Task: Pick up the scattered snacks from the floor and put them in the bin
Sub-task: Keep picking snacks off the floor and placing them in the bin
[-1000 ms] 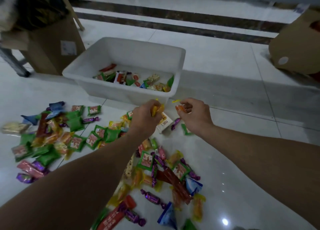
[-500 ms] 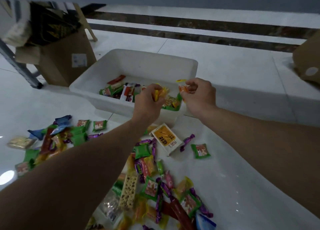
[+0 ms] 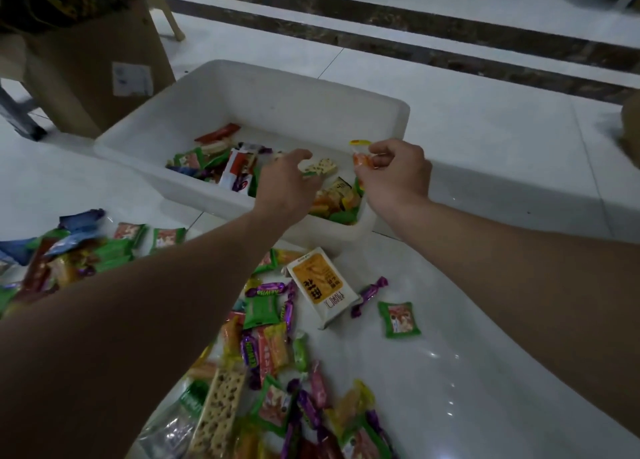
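White tile floor [image 3: 485, 154] carries the bin [image 3: 277, 88], and both my hands hang over its near corner so whatever I let go lands inside. My left hand [image 3: 284, 185] has its grip spread apart, nothing in it that I can see. My right hand [image 3: 394, 174] has its grip pinched on an orange candy [image 3: 362, 159]. Most snacks [image 3: 270, 348] lie on the floor near me; some already sit in the bin.

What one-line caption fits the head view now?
Both hands over the white plastic bin: right hand pinching an orange-wrapped candy, left hand open.
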Demonstrator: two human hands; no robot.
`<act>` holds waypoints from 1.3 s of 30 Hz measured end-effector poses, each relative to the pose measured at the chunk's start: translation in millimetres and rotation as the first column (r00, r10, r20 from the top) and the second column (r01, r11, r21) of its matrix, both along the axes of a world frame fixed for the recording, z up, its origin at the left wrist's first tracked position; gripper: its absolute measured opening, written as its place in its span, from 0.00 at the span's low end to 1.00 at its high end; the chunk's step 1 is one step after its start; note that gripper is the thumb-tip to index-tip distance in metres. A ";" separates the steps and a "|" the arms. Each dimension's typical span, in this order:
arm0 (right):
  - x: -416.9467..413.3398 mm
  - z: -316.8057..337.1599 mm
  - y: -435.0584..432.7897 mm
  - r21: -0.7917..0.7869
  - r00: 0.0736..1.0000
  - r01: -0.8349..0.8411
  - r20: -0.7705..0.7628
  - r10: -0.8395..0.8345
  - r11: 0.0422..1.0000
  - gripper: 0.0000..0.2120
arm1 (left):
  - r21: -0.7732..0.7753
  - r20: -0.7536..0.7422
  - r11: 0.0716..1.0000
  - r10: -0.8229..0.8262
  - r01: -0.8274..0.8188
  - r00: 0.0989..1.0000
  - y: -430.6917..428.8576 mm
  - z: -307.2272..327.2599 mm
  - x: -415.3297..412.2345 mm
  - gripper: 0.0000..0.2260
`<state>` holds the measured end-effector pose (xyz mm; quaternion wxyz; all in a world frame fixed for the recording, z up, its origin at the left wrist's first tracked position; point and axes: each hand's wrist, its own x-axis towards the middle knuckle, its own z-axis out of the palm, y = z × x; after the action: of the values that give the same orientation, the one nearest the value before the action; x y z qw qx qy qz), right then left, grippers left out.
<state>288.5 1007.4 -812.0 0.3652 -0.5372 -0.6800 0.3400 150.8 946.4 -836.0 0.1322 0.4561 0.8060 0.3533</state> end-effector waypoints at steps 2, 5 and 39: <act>-3.5 -0.9 -0.1 -0.001 1.000 -0.009 0.017 0.009 1.000 0.11 | 0.019 -0.004 1.000 0.013 -0.012 1.000 -4.4 -0.8 -0.2 0.21; -2.3 0.2 -5.0 0.001 0.997 -0.055 0.060 0.055 0.998 0.17 | 0.037 0.012 0.999 0.014 -0.014 1.000 -18.1 2.4 1.2 0.20; 17.0 -65.4 -221.1 -0.341 0.349 -0.746 0.531 0.772 0.572 0.35 | -0.244 0.056 0.921 0.325 -0.302 0.944 -339.1 -40.6 27.9 0.24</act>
<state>305.6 786.3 -877.4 -0.0951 -0.2474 -0.9222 0.2816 178.7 607.3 -876.7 0.1646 0.2851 0.8972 0.2944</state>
